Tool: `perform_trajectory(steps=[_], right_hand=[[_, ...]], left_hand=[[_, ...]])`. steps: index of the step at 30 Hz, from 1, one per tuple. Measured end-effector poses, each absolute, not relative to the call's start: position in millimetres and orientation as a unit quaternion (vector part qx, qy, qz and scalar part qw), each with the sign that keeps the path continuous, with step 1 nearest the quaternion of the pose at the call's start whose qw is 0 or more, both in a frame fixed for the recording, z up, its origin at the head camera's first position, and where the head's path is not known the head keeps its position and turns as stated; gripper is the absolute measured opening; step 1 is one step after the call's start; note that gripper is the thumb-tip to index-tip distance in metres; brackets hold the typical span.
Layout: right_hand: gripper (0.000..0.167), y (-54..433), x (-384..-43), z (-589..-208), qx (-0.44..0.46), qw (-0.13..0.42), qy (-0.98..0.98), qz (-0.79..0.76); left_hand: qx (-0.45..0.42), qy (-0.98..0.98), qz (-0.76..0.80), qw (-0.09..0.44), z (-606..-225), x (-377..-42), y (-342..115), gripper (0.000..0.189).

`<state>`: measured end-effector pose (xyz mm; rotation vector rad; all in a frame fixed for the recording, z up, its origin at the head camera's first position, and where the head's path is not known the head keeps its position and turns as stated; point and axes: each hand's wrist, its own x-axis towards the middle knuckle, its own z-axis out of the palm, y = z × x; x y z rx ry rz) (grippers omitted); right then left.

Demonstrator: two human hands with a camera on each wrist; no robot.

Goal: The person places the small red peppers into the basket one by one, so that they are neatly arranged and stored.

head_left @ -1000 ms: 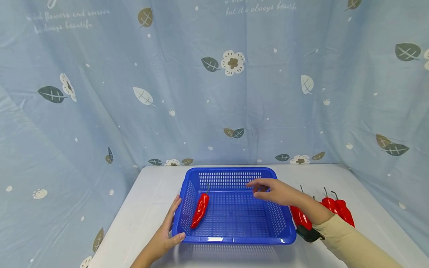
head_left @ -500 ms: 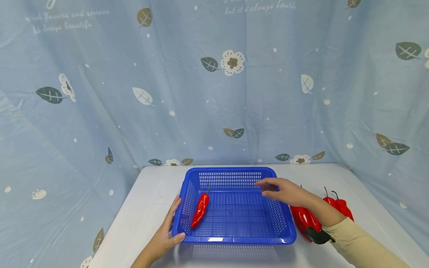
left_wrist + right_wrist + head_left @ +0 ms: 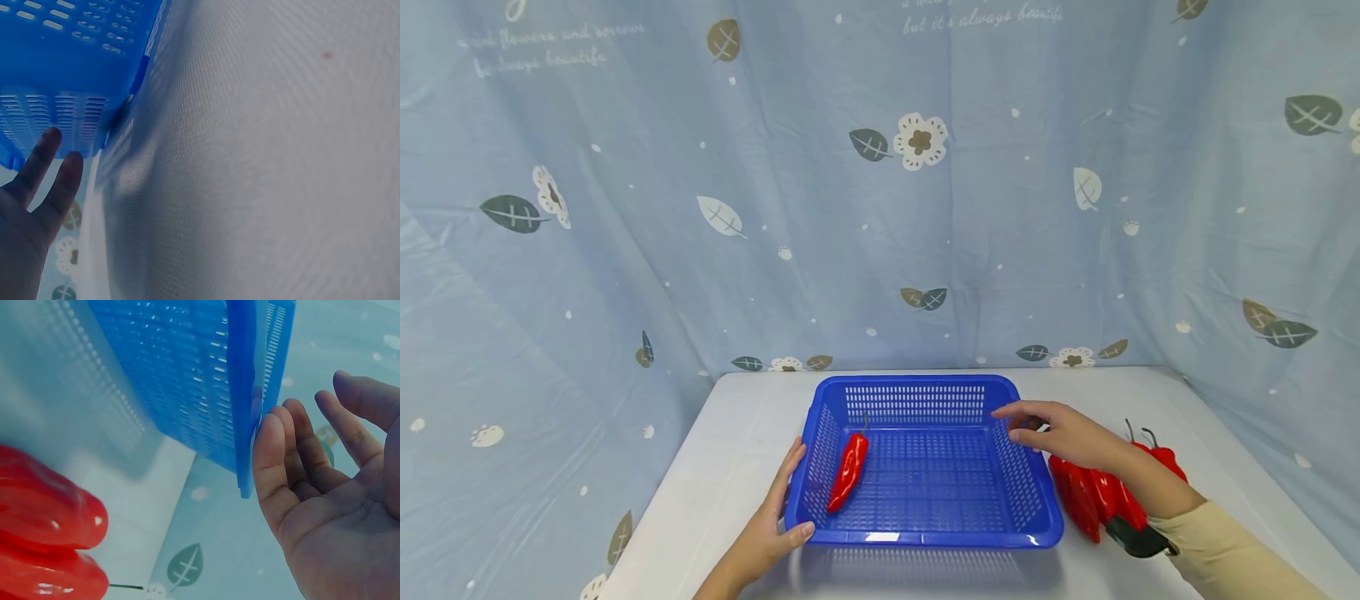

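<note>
A blue plastic basket (image 3: 917, 537) with slotted walls stands in the middle of the table. One red pepper (image 3: 848, 472) with a green stem lies inside it, along the left wall. My left hand (image 3: 767, 525) rests against the basket's left rim, its thumb at the front corner and fingers spread along the side. Over the right rim hovers my right hand (image 3: 1063, 433), fingers loosely bent and holding nothing. In the right wrist view its fingertips (image 3: 270, 434) are right at the rim. Beneath the right forearm lie several red peppers (image 3: 1075, 500), partly hidden by the arm.
A white table (image 3: 745, 417) carries everything. Behind it and at the sides hangs a blue curtain (image 3: 820, 250) printed with leaves and flowers. A dark wrist device (image 3: 1135, 537) sits at my right wrist, overlapping the peppers in the head view.
My right hand has moved rightward from over the inside of the basket to its right rim, uncovering more of the nearer red peppers. The left hand, basket and pepper inside have stayed still.
</note>
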<state>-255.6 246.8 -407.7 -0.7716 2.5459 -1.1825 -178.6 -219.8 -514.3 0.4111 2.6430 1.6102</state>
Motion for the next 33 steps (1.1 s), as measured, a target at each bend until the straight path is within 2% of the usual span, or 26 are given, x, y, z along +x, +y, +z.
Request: perform_trajectory(steps=[6, 26, 33], right_hand=[[0.041, 251, -253, -407, -0.257, 0.125, 0.867, -0.409], [0.042, 282, -243, -410, -0.207, 0.110, 0.887, -0.397], [0.042, 297, -240, -419, -0.200, 0.107, 0.891, -0.394]], left_hand=[[0.130, 0.846, 0.516, 0.010, -514, -179, -221, 0.099], [0.163, 0.833, 0.528, -0.005, -514, -178, -222, 0.099], [0.137, 0.843, 0.519, 0.002, -515, -179, -220, 0.099]])
